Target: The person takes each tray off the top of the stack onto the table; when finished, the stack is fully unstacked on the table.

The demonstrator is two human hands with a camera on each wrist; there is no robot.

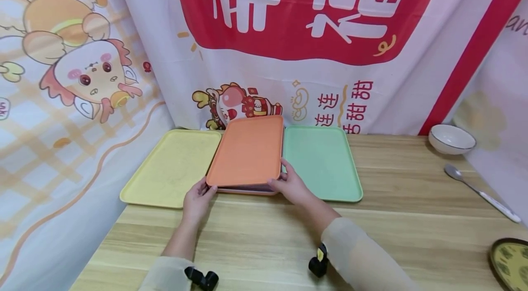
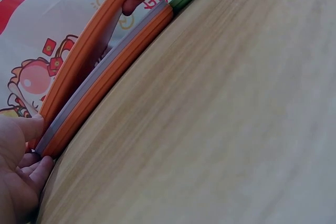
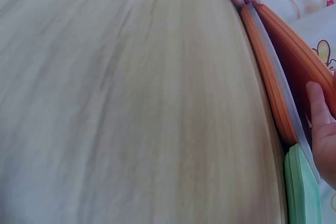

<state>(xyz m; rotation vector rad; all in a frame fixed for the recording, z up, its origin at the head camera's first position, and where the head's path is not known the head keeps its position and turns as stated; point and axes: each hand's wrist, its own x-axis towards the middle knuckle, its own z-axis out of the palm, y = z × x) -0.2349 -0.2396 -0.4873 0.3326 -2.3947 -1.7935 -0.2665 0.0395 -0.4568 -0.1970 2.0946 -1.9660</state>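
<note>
Both hands hold an orange tray (image 1: 247, 151), tilted with its right side lifted higher. My left hand (image 1: 197, 201) pinches its near left corner, thumb on top and fingers below. At the near right corner, my right hand (image 1: 294, 185) grips the rim, a finger along the side edge. Under the lifted tray lie a greyish tray (image 2: 100, 71) and a second orange tray (image 2: 118, 66), stacked on the table. To the left is a yellow tray (image 1: 173, 167), partly behind the left hand; a green tray (image 1: 321, 162) lies to the right.
A white bowl (image 1: 451, 140) stands at the back right of the wooden table (image 1: 255, 240), with a spoon (image 1: 480, 192) in front of it. A dark-rimmed patterned plate (image 1: 511, 261) is cut off at the right edge. Printed cloth (image 1: 264, 75) hangs behind the trays.
</note>
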